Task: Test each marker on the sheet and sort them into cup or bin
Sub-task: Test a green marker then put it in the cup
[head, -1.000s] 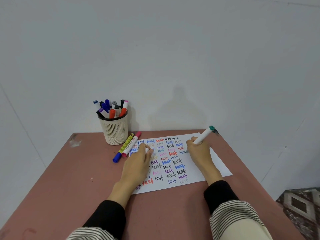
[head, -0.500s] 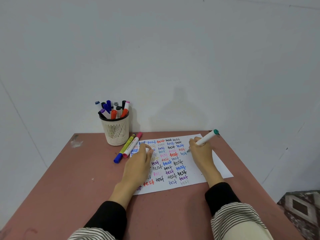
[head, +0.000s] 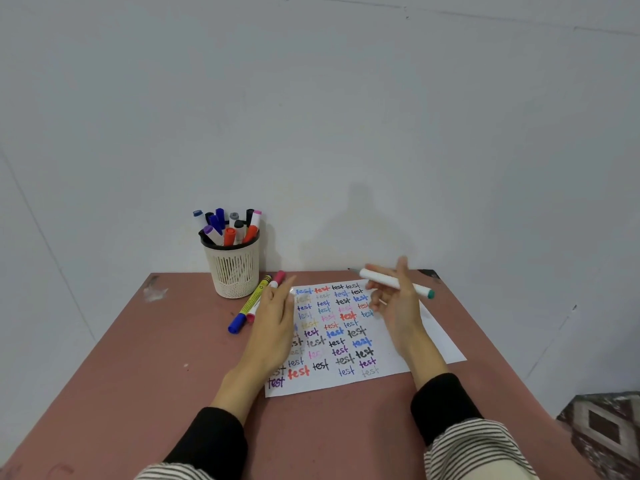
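Above the sheet [head: 349, 337] on the desk [head: 145, 362], my right hand [head: 398, 306] holds the green-ended marker [head: 394, 283] level in a finger grip; my left hand [head: 273, 323], fingers relaxed, rests flat on the paper.

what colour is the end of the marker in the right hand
Teal green end on a white marker, clearest in the head view.

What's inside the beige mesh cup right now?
The beige mesh cup holds a bunch of capped markers standing upright: blue, purple, orange, grey, black and pink caps show. Their lower barrels are hidden by the wall.
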### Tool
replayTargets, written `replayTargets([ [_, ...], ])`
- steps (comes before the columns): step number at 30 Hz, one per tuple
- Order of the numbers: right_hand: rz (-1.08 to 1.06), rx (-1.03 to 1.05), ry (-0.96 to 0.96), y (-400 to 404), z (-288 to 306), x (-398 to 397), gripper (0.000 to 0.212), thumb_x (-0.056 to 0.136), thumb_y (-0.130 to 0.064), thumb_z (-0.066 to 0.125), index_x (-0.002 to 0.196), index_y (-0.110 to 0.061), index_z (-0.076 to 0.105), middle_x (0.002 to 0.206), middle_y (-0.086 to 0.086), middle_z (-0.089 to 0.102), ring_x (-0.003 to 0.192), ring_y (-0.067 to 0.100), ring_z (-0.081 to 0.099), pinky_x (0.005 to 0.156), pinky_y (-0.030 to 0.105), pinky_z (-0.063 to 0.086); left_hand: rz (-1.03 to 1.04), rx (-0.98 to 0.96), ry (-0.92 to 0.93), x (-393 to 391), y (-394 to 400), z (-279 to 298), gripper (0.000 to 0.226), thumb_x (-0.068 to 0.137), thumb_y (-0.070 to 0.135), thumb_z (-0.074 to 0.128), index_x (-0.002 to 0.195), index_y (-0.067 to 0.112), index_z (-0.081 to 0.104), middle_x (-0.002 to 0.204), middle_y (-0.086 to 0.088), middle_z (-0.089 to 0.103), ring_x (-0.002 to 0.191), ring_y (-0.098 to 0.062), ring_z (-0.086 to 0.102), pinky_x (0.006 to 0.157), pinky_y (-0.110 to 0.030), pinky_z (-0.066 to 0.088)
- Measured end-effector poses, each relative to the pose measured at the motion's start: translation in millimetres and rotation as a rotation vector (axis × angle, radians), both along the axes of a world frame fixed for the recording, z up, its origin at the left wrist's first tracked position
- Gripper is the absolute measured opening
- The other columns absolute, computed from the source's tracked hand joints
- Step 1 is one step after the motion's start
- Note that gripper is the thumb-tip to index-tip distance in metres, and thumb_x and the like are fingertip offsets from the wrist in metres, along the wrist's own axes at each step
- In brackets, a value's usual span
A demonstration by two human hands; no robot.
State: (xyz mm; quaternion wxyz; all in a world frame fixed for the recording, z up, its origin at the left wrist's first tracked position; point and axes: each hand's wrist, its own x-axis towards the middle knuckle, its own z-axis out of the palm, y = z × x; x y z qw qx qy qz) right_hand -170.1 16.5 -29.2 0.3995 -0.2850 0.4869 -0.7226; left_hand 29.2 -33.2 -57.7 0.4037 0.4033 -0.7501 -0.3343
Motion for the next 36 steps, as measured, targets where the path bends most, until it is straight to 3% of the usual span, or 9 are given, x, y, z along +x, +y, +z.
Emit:
replayTargets([
  [2,0.037,-0.015,-0.082,-2,0,2,0.053,0.100,-0.045,0.041,0.103,-0.001,0.070,0.071,0.009,0.066,0.049,0.011,0.044,0.052,0.025,0.036,-0.018,0.055,0.051,0,-5,-3,0.032,0.103,0.031,0.041,0.133,0.027,0.049,0.133,0.016,0.049,0.122,-0.004,0.048,0.103,-0.023,0.037],
  [4,0.037,0.022,-0.067,-4,-1,4,0.034,0.099,-0.034,0.048,0.093,-0.004,0.064,0.063,0.008,0.062,0.042,0.011,0.039,0.045,0.023,0.031,-0.017,0.115,0.143,-1,-7,-3,0.018,0.099,0.030,0.051,0.116,0.027,0.055,0.113,0.013,0.059,0.100,-0.007,0.059,0.083,-0.024,0.047],
  [7,-0.014,0.060,-0.070,-4,-1,6,0.025,0.094,-0.026,0.060,0.074,-0.014,0.050,0.046,-0.001,0.039,0.036,0.007,0.026,0.039,0.019,0.018,-0.020,0.157,0.236,-3,-7,0,0.008,0.095,0.025,0.059,0.103,0.025,0.060,0.103,0.011,0.063,0.095,-0.012,0.061,0.070,-0.026,0.053],
  [11,-0.011,0.024,-0.087,-3,-1,7,0.030,0.092,-0.018,0.062,0.068,-0.015,0.044,0.048,-0.003,0.027,0.039,0.008,0.021,0.038,0.019,0.018,-0.057,0.203,0.257,-3,-8,2,0.010,0.093,0.021,0.062,0.103,0.021,0.063,0.102,0.000,0.066,0.092,-0.017,0.063,0.071,-0.029,0.055],
  [14,0.026,0.022,-0.057,-3,0,8,0.030,0.092,-0.016,0.062,0.068,-0.015,0.044,0.050,-0.002,0.025,0.041,0.009,0.021,0.039,0.019,0.019,-0.107,0.209,0.238,-5,-8,2,0.013,0.092,0.021,0.063,0.104,0.016,0.065,0.096,-0.012,0.066,0.079,-0.010,0.059,0.070,-0.026,0.053],
  [23,0.087,0.093,0.097,-2,-1,15,0.026,0.090,-0.019,0.066,0.072,-0.010,0.050,0.047,-0.003,0.033,0.038,0.008,0.027,0.038,0.017,0.024,-0.181,0.217,0.142,-6,-6,-1,0.014,0.093,0.024,0.063,0.105,0.022,0.070,0.094,-0.004,0.068,0.080,-0.004,0.060,0.079,-0.030,0.054],
  [28,0.067,0.114,0.130,0,-1,17,0.029,0.090,-0.018,0.066,0.067,-0.012,0.050,0.047,-0.002,0.034,0.038,0.007,0.029,0.038,0.017,0.026,-0.197,0.261,0.122,-6,-6,-3,0.014,0.094,0.021,0.061,0.105,0.018,0.069,0.094,-0.009,0.069,0.077,-0.004,0.059,0.069,-0.015,0.050],
  [36,0.065,0.089,0.181,-3,0,23,0.029,0.091,-0.015,0.065,0.065,-0.010,0.052,0.046,-0.002,0.034,0.039,0.008,0.029,0.040,0.018,0.026,-0.245,0.344,0.193,-8,-3,0,0.017,0.099,0.014,0.052,0.096,0.012,0.069,0.084,0.003,0.069,0.061,0.002,0.054,0.060,-0.014,0.046],
])
